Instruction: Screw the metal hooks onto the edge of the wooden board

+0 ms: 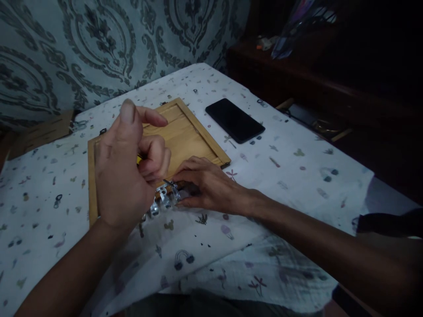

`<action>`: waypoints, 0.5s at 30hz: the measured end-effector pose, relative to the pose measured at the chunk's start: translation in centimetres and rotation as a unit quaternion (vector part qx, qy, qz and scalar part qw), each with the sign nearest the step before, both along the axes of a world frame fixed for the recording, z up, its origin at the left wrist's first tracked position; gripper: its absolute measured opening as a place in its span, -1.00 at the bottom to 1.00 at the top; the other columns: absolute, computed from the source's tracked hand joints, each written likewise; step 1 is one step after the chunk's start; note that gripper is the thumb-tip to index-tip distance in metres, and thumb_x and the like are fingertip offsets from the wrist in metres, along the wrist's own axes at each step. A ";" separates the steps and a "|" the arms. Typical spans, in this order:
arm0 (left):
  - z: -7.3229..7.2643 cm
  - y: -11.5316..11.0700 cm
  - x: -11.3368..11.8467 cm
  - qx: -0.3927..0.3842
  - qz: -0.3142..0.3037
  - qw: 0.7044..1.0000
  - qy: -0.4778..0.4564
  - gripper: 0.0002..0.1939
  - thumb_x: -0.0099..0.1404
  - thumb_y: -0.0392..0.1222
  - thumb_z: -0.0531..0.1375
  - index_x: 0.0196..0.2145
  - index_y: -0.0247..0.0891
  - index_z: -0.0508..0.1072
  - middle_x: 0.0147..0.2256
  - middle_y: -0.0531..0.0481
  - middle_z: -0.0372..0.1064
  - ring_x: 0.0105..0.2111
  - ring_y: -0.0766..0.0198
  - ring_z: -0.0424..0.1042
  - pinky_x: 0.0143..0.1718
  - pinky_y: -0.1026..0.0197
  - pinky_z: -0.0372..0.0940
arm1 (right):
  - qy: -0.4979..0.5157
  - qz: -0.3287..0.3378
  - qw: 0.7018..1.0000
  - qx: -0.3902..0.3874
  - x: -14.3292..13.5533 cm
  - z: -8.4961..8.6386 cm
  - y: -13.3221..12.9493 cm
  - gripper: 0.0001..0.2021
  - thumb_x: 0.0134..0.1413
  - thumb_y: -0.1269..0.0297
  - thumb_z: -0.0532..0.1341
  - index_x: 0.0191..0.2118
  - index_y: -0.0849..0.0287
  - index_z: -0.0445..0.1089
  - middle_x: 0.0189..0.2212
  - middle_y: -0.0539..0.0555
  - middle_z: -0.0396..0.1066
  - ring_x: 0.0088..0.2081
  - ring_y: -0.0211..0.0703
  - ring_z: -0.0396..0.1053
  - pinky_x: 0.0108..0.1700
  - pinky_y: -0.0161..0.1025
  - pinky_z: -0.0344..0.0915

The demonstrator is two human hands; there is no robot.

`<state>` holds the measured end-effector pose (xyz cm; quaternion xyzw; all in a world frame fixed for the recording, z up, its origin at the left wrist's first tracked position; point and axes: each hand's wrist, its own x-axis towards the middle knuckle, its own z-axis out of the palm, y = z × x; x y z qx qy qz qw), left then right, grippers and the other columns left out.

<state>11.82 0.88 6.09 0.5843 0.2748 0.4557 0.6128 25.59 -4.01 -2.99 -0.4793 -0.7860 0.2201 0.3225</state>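
A wooden framed board [185, 127] lies on the patterned cloth, with a strip of shiny metal hooks [164, 197] along its near edge. My left hand [127, 171] is above the board's left part, fingers curled and thumb raised. A bit of a yellow object [141, 159] shows inside its curled fingers; the rest of it is hidden. My right hand [211, 185] grips the near end of the hook strip, its thumb below and its fingers over the board's edge. A thin dark metal piece [168, 182] shows between the two hands, beside the strip.
A black phone [235, 120] lies right of the board on the cloth-covered table [297, 185]. Cardboard [42, 134] is at the far left, by the patterned wall [99, 39]. Dark furniture with an open drawer [317, 121] stands at the right.
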 end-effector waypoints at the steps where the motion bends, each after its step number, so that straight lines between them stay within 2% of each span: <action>1: 0.0 0.0 0.0 0.000 -0.003 1.000 0.001 -0.64 0.49 -0.06 0.03 -0.44 -0.21 0.38 -0.74 0.20 -0.18 -0.74 0.44 -0.22 -0.70 0.28 -0.22 | 0.001 0.000 1.000 0.001 0.0 0.0 0.0 -0.66 0.04 0.11 0.40 -0.12 0.21 0.52 -0.20 0.12 0.45 -0.12 -0.03 0.33 -0.03 -0.10 0.22; 7: 0.7 -0.9 0.0 0.025 0.025 0.999 -0.015 -0.62 0.48 -0.21 0.00 -0.48 -0.19 0.41 -0.75 0.15 -0.12 -0.75 0.42 -0.17 -0.70 0.25 -0.18 | 0.001 -0.002 1.000 0.000 0.0 0.0 0.0 -0.66 0.03 0.14 0.41 -0.11 0.21 0.51 -0.21 0.11 0.44 -0.12 -0.05 0.33 -0.06 -0.12 0.22; 11: 1.2 -1.2 0.2 0.042 0.076 0.996 -0.020 -0.57 0.47 -0.32 -0.04 -0.55 -0.20 0.36 -0.73 0.16 -0.23 -0.77 0.42 -0.15 -0.73 0.24 -0.21 | 0.001 -0.002 1.000 0.002 0.0 0.1 0.0 -0.69 0.06 0.15 0.40 -0.12 0.23 0.51 -0.22 0.10 0.45 -0.15 -0.07 0.33 -0.08 -0.13 0.22; 15: 0.7 -0.9 0.2 0.055 0.049 0.997 -0.029 -0.65 0.43 -0.36 0.02 -0.50 -0.20 0.40 -0.74 0.16 -0.17 -0.76 0.42 -0.15 -0.72 0.23 -0.22 | -0.003 -0.003 1.000 -0.001 0.0 0.1 0.0 -0.65 0.04 0.13 0.41 -0.10 0.23 0.50 -0.20 0.11 0.46 -0.13 -0.05 0.34 -0.05 -0.12 0.23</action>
